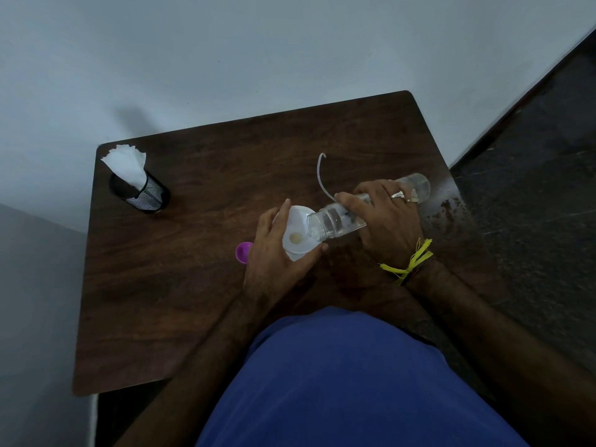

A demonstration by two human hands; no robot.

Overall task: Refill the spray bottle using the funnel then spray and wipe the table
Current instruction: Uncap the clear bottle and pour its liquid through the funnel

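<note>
head: right hand (383,221) grips clear plastic bottle (342,222) tipped, mouth over white plastic funnel (298,232) | left hand (274,256) clasps funnel | around: purple cap (242,252), curved clear tube (322,175), black mesh tissue holder (142,191) far-left on brown wooden table (193,253)

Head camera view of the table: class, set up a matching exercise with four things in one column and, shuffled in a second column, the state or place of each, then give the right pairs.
Things
1. clear bottle
2. white funnel
3. purple cap
4. tissues

States or places
A. standing in a black mesh holder
B. tipped on its side in the right hand
C. lying on the table beside the left hand
D. steadied by the left hand

Pairs: 1-B, 2-D, 3-C, 4-A
</note>
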